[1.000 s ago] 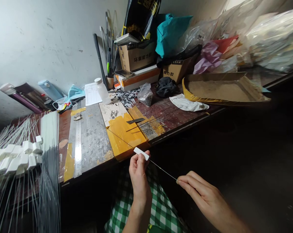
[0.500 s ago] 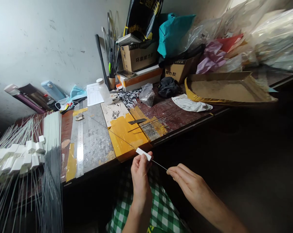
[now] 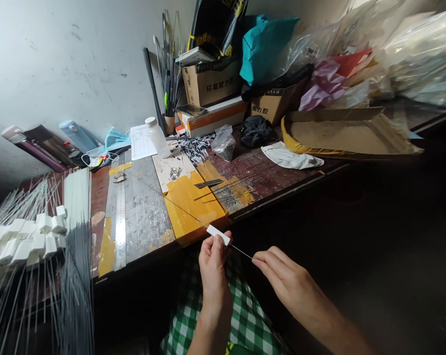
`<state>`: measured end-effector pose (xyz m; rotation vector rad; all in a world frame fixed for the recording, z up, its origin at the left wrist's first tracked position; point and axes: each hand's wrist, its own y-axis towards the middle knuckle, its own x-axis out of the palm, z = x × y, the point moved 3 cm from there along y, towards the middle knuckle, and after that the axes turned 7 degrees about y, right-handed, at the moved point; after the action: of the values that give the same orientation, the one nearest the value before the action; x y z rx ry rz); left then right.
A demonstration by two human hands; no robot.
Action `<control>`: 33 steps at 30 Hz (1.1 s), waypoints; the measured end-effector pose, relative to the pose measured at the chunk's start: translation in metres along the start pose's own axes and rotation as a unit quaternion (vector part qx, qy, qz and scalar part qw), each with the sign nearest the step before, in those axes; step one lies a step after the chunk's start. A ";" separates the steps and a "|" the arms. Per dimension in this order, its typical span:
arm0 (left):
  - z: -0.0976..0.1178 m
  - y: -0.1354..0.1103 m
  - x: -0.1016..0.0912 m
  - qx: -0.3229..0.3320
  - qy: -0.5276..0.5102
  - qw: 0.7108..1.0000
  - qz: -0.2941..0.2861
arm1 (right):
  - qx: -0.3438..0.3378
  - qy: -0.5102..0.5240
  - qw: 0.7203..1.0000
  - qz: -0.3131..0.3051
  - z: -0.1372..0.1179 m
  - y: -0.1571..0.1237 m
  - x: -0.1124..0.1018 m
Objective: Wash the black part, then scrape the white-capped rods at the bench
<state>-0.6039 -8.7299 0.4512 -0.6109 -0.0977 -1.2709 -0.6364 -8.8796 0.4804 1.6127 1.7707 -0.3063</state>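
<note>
My left hand point(image 3: 213, 266) pinches a small white rectangular block point(image 3: 218, 234) just below the workbench's front edge. A thin rod point(image 3: 241, 251) runs through the block; its far end stretches up-left over the yellow tape patch point(image 3: 189, 202). My right hand point(image 3: 282, 281) pinches the rod's near end, a short way right of the block. Both hands hover over my green checked lap point(image 3: 245, 320).
At the left lies a bundle of thin rods with several white blocks point(image 3: 26, 239) on them. A steel ruler point(image 3: 119, 217) lies on the bench. Cardboard boxes point(image 3: 211, 84), bags, a flat cardboard tray point(image 3: 341, 133), a white bottle point(image 3: 154, 137) and a white cloth point(image 3: 291, 158) crowd the back.
My right hand slid left along the rod toward the block, shortening the exposed rod between my hands. My left hand and the block stayed put.
</note>
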 end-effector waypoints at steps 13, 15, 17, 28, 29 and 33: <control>-0.003 0.001 0.008 -0.003 0.006 1.000 -0.009 | 0.004 -0.007 1.000 0.023 0.002 0.003 0.000; -0.003 -0.001 0.007 -0.002 0.002 1.000 -0.009 | -0.001 0.007 1.000 0.016 0.002 0.002 -0.002; -0.002 -0.002 0.005 0.001 0.001 1.000 -0.010 | 0.000 0.021 1.000 0.006 0.002 0.002 -0.002; 0.003 -0.005 0.002 0.046 0.023 0.999 -0.006 | 0.057 0.091 0.993 -0.039 0.008 -0.003 0.009; 0.004 -0.007 0.002 0.051 0.032 0.998 -0.006 | 0.066 0.103 0.992 -0.044 0.009 -0.006 0.007; 0.008 -0.014 0.002 0.069 0.056 0.996 -0.001 | 0.104 0.128 0.985 -0.052 0.014 -0.023 -0.002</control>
<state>-0.6138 -8.7295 0.4637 -0.4207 -0.0916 -1.2860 -0.6535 -8.8939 0.4650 1.7719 2.0803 -0.3551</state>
